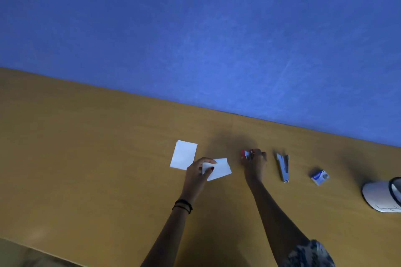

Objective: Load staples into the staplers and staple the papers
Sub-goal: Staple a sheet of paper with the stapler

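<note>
My left hand (199, 171) pinches a small white paper (219, 169) just above the wooden table (86, 158). A second white paper (184, 154) lies flat to its left. My right hand (255, 163) grips a red stapler (247, 155), whose metal top shows past my fingers. A blue stapler (283, 167) lies to the right, with its top swung open. Further right sits a small blue staple box (320, 177).
A white cylindrical container (382, 195) lies on its side at the table's right edge. A blue wall (195, 28) rises behind the table. The table's near edge runs across the bottom left corner.
</note>
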A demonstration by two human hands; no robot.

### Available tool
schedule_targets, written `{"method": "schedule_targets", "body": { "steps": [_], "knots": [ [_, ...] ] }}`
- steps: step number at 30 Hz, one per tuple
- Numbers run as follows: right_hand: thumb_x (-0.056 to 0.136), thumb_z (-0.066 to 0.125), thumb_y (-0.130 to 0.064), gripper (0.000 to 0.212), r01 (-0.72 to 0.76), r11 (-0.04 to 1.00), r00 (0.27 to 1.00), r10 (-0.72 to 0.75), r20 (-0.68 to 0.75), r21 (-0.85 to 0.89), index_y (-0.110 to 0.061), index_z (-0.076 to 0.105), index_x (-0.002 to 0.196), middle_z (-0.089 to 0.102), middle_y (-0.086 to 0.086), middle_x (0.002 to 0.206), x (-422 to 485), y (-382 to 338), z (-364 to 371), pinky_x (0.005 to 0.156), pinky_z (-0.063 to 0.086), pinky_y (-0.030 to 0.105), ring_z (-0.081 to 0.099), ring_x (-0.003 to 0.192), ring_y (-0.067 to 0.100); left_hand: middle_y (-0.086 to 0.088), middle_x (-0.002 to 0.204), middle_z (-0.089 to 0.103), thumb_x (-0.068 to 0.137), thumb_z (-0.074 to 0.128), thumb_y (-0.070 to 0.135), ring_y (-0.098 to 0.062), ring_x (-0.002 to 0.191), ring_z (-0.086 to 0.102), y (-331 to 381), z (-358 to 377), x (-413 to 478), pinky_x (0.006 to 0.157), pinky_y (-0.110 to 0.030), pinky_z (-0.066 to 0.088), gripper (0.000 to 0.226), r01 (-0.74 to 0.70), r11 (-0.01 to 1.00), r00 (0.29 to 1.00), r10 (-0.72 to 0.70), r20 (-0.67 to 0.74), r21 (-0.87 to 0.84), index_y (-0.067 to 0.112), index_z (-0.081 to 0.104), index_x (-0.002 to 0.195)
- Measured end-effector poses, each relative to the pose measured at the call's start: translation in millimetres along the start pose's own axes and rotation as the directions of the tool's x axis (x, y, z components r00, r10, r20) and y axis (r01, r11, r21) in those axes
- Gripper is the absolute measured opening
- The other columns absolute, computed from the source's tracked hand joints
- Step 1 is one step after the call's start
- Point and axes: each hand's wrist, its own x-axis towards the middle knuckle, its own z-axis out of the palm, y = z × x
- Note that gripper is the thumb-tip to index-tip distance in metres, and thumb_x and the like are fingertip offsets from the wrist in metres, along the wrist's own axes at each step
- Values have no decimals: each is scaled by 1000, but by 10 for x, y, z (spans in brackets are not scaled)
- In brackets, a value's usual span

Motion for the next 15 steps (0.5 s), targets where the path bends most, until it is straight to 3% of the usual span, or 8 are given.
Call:
{"method": "schedule_targets", "body": {
  "steps": [3, 8, 11, 13, 15],
  "knots": [
    [87, 62, -12, 26, -16, 999, 1000, 15, -21, -46, 0, 54, 107, 50, 19, 112, 33, -33, 26, 71, 43, 37, 52, 97, 37, 17, 98, 69, 86, 60, 8, -1, 82, 61, -36, 20, 13, 66, -14, 45, 19, 13, 1000, 1000, -13, -1, -2, 25, 68, 88],
    [85, 64, -11, 40, -28, 990, 999, 30, 11, -139, -4, 48, 122, 47, 19, 121, 22, -116, 18, 78, 47, 41, 49, 108, 37, 14, 102, 68, 89, 56, 7, 0, 59, 51, -31, 53, 57, 59, -13, 40, 19, -8, 1000, 1000, 7, 27, 30, 22, 68, 93],
    [87, 62, -23, 44, -13, 985, 1000, 8, -28, -170, -8, 47, 126, 45, 17, 124, -55, -187, -21, 79, 46, 40, 48, 110, 34, 5, 103, 68, 92, 49, 3, 4, 54, 48, 0, 98, 77, 56, -6, 37, 26, -47, 998, 997, 44, 70, 44, 21, 66, 98],
    [91, 55, -23, 35, 47, 998, 998, -48, -44, -35, -8, 50, 122, 50, 15, 120, -165, -258, -56, 76, 43, 36, 51, 107, 30, -2, 99, 68, 92, 47, 2, 1, 52, 46, 15, 139, 70, 56, -7, 37, 28, -55, 998, 996, 52, 67, 44, 22, 66, 100],
    [97, 45, -20, 21, 95, 976, 995, -100, 19, 194, -7, 56, 109, 59, 12, 99, -350, -318, -67, 71, 39, 30, 57, 94, 29, 0, 102, 66, 92, 50, 6, 0, 65, 52, 31, 177, 56, 66, -16, 43, 23, -51, 997, 997, 48, 57, 55, 20, 62, 106]
  ]
}}
